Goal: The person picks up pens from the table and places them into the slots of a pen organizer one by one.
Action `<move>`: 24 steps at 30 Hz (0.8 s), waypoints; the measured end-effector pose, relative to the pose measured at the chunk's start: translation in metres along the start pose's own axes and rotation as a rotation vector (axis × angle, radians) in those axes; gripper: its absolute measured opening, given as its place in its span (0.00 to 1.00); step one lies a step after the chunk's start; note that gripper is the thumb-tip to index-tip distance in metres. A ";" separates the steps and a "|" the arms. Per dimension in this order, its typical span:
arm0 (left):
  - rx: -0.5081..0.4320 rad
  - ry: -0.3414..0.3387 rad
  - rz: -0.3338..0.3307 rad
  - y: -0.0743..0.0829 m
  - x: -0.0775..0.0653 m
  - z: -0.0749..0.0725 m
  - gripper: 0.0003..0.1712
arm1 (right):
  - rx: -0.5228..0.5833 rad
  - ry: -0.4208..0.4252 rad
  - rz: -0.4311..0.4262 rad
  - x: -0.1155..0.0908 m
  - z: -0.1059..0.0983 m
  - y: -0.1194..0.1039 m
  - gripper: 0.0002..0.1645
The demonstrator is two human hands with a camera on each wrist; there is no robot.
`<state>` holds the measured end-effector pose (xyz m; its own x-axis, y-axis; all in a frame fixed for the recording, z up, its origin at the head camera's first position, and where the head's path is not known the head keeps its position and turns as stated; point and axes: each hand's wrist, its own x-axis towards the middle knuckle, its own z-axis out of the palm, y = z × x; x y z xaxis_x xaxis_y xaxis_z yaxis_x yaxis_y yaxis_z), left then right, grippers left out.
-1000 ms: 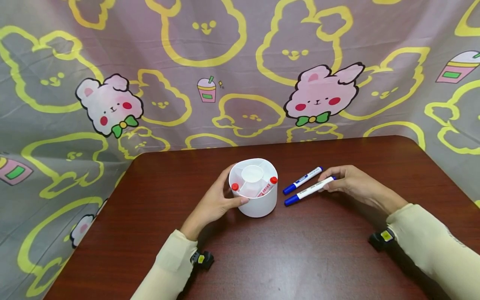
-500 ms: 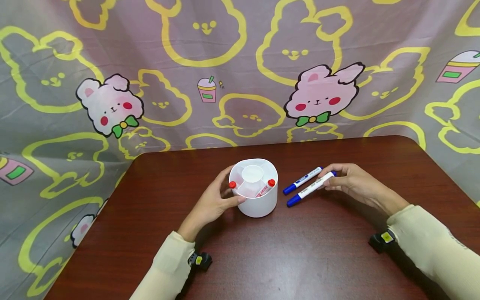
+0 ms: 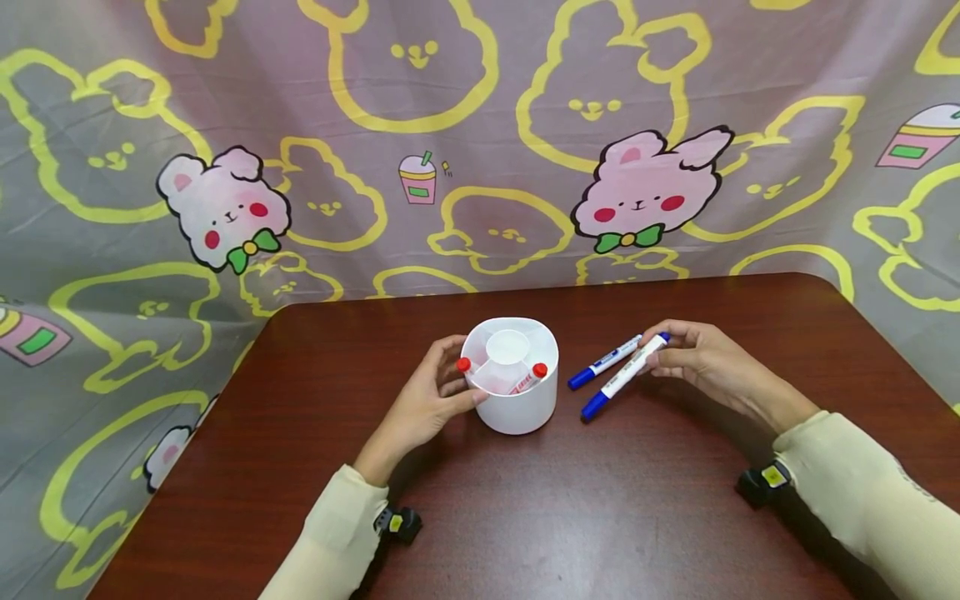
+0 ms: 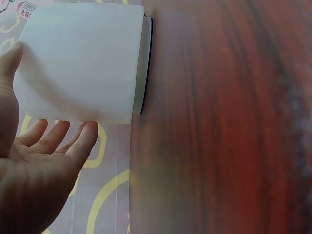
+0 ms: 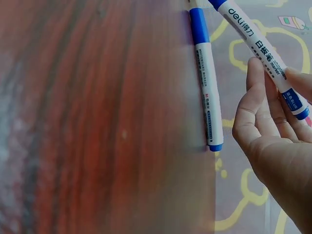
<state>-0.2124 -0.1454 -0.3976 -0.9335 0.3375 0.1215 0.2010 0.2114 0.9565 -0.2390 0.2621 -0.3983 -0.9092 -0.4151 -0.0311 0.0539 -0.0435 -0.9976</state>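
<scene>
In the head view, a white round pen holder [image 3: 517, 414] with inner compartments stands on the table. Two red-capped markers lean in it, one red cap [image 3: 463, 364] at the left rim and another red cap [image 3: 540, 369] at the front right. My left hand [image 3: 423, 412] grips the holder's left side, thumb at the front rim and fingers around the back. My right hand [image 3: 697, 358] pinches a blue whiteboard marker [image 5: 265, 51] near its rear end, with the cap slanting down toward the holder. Beside it, a second blue marker [image 5: 207, 83] lies on the table.
The dark red-brown wooden table [image 3: 525, 517] carries all of these things. Behind it hangs a cartoon-print curtain [image 3: 495, 167] along the table's far edge.
My right hand has raised the rear end of the blue marker, so it slants more steeply. The pen holder has turned slightly, its red caps shifting left, and my left thumb has moved a little left.
</scene>
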 end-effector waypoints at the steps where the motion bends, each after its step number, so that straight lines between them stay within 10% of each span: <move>1: -0.001 0.000 0.001 0.000 0.000 0.000 0.45 | 0.012 0.002 -0.005 0.000 0.001 -0.001 0.12; 24: -0.036 -0.058 0.002 0.000 0.006 0.007 0.58 | 0.046 0.020 -0.073 0.001 0.018 -0.033 0.13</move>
<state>-0.2157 -0.1369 -0.3986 -0.9141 0.3903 0.1095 0.1915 0.1778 0.9652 -0.2337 0.2469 -0.3642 -0.9193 -0.3915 0.0398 0.0060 -0.1152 -0.9933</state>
